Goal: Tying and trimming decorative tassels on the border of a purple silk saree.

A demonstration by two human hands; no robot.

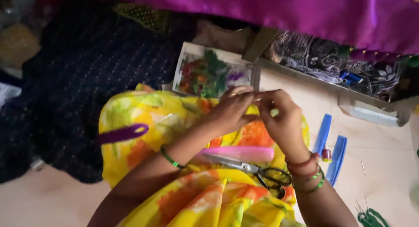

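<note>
My left hand (231,108) and my right hand (281,118) meet fingertip to fingertip above my lap, pinching something very small and thin that I cannot make out. Both wrists wear green and red bangles. Under the hands lies yellow, orange and green floral cloth (183,196) draped over my lap. On that cloth rest black-handled scissors (253,169) and a pink strip (240,153) just below the hands. A purple strip with a loop end (122,133) lies on the cloth to the left.
A clear box of coloured threads or bits (209,74) sits on the floor beyond my hands. Two blue plastic pieces (329,148) lie at right on the pale floor. Dark dotted fabric (87,78) spreads at left; purple cloth (305,9) hangs across the top.
</note>
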